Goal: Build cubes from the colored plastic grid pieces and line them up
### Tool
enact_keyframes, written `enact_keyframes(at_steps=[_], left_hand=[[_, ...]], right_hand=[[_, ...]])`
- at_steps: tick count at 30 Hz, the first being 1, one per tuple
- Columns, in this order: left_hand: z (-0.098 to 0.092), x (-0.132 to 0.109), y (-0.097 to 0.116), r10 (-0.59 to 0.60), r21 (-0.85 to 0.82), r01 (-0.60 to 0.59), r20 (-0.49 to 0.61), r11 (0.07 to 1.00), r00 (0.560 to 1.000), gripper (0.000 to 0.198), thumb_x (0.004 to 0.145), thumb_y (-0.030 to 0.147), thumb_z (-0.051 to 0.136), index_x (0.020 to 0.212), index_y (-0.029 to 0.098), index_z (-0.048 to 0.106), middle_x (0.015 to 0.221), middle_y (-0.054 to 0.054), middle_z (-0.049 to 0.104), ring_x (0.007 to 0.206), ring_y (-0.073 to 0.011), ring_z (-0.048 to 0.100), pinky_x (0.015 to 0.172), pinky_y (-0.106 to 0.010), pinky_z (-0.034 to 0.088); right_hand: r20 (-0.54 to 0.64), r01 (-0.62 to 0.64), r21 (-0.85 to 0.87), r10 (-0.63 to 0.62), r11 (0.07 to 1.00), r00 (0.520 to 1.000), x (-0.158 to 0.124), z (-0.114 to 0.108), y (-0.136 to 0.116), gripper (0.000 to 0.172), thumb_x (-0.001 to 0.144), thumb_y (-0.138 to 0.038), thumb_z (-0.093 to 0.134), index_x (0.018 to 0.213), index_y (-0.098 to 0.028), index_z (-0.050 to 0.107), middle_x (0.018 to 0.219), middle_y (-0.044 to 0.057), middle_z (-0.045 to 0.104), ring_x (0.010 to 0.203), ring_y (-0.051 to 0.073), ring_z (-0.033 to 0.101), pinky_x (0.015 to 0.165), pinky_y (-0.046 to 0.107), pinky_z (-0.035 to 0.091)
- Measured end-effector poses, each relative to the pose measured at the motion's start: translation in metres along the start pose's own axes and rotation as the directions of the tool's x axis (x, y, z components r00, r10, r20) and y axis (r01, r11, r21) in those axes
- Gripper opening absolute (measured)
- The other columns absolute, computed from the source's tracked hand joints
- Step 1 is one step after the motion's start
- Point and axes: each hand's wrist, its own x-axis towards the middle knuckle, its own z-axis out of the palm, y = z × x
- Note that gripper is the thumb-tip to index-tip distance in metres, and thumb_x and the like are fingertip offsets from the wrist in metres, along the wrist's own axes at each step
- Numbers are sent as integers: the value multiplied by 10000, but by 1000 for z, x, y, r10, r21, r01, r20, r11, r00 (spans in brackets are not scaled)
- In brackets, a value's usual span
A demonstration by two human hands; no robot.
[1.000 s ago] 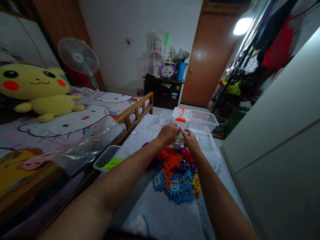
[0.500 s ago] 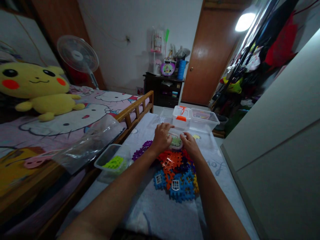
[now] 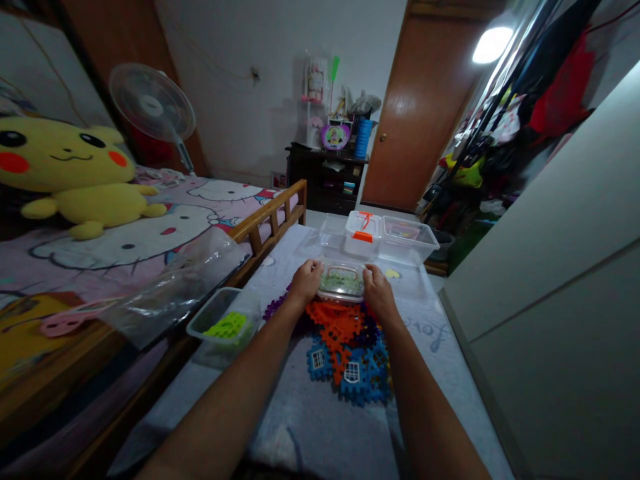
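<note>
A small clear plastic container point(image 3: 342, 283) with a lid and green pieces inside is held between my two hands. My left hand point(image 3: 306, 280) grips its left end with the fingers closed. At the right end my right hand point(image 3: 379, 289) has its fingers closed on the edge. Just below and nearer to me lies a pile of gear-edged building pieces: orange pieces point(image 3: 340, 325), blue pieces point(image 3: 367, 373) and purple pieces point(image 3: 275, 307). White window shapes point(image 3: 352, 372) sit in some of the blue ones.
An open clear box point(image 3: 193, 327) with lime-green pieces point(image 3: 227, 325) stands at the left. A lidded box with orange clips point(image 3: 363, 237) and a clear box point(image 3: 425, 248) stand at the far end. A wooden bed rail point(image 3: 270, 215) runs along the left; a white cabinet point(image 3: 545, 280) rises at the right.
My left hand has moved down and left, from over the container to its left end. The container now shows its full width between both hands. The right hand has barely moved.
</note>
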Motion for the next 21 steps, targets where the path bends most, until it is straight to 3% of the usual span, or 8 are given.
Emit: enact_keyframes(at_steps=[6,16,21], left_hand=[[-2,-6,-13,90,-29,-89,25,996,996,284,895,392,430,816,187,610,801,-35,667,790,-195,604,718,-285,462],[-6,-6,-12,145,164,-148,27,975,989,293,940,306,327,766,216,544,783,-48,653,773,-194,607,735,-291,449],[-6,-5,-13,143,148,-143,8,979,990,278,939,296,341,765,215,542,778,-38,644,765,-191,593,727,-287,436]], right_hand=[[101,39,-160,-23,986,995,-1,-4,-1,324,981,-356,359,802,-215,589,797,77,663,781,195,605,669,258,384],[137,113,-194,-87,974,987,5,-5,4,263,983,-298,338,788,-230,502,757,58,611,738,194,568,665,267,363],[131,132,-177,-110,975,985,8,-2,9,265,970,-306,328,799,-229,515,742,48,603,736,194,562,674,277,365]])
